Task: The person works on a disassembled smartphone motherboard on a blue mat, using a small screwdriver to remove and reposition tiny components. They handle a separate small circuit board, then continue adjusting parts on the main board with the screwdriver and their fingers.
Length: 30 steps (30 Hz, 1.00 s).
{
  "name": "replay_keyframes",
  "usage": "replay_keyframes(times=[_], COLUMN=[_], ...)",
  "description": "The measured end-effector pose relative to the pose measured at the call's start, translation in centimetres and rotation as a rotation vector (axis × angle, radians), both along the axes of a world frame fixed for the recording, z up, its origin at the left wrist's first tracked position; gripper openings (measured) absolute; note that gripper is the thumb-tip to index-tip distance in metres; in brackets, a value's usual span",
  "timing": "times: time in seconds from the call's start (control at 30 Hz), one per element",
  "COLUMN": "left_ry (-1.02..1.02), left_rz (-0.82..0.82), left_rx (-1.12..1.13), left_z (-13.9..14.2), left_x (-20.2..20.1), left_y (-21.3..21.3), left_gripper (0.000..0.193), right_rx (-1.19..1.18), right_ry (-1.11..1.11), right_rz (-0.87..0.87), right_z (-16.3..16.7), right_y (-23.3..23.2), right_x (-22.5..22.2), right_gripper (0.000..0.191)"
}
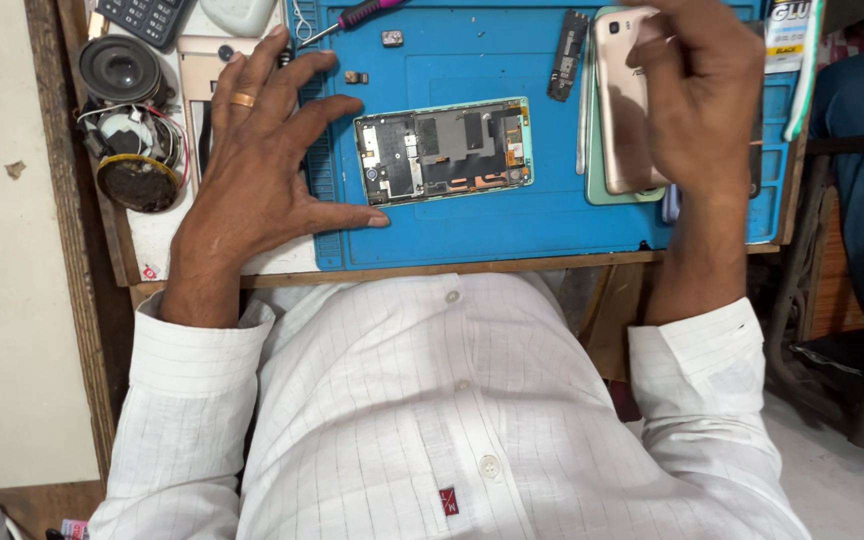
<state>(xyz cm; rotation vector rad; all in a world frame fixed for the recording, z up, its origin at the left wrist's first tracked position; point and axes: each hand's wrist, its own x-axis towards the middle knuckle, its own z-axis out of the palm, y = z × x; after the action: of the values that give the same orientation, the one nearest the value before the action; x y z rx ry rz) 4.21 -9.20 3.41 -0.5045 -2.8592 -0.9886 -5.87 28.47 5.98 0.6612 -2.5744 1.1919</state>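
On the blue mat (552, 230) my left hand (252, 160) rests, fingers spread; right hand (697, 90) fingers clamp the gold phone (620, 100), which might slip onto the opened phone (444, 150).

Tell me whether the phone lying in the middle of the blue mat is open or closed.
Open. The phone lies flat on the blue mat with its cover off, exposing circuit boards and metal shields.

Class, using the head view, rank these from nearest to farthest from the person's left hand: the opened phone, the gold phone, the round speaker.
From the left hand:
1. Round speaker, just off its outer side, beyond the blue mat.
2. Opened phone, mid-mat, a little off the thumb side; nearly level with the speaker.
3. Gold phone, across the mat, in the right hand.
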Motion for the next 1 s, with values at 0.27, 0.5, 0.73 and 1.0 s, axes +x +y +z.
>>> replay_keyframes(times=[0.27,0.5,0.73,1.0], left_ry=[0.012,0.019,0.032,0.046], left_rz=[0.012,0.015,0.017,0.048], left_rx=[-0.009,-0.018,-0.010,0.037], left_z=[-0.3,-0.3,-0.2,-0.1], left_x=[0.0,-0.1,0.0,0.2], left_y=[0.1,0.1,0.1,-0.2], left_gripper=[0.103,0.099,0.095,0.083], right_rx=[0.813,0.842,0.877,0.283], right_ry=[0.284,0.195,0.270,-0.037], right_rz=[-0.037,-0.015,-0.072,-0.035], right_z=[0.0,-0.5,-1.3,-0.2], right_y=[-2.3,-1.9,-2.4,0.0], right_x=[-0.1,-0.9,-0.6,0.5], right_gripper=[0.061,0.054,0.022,0.010])
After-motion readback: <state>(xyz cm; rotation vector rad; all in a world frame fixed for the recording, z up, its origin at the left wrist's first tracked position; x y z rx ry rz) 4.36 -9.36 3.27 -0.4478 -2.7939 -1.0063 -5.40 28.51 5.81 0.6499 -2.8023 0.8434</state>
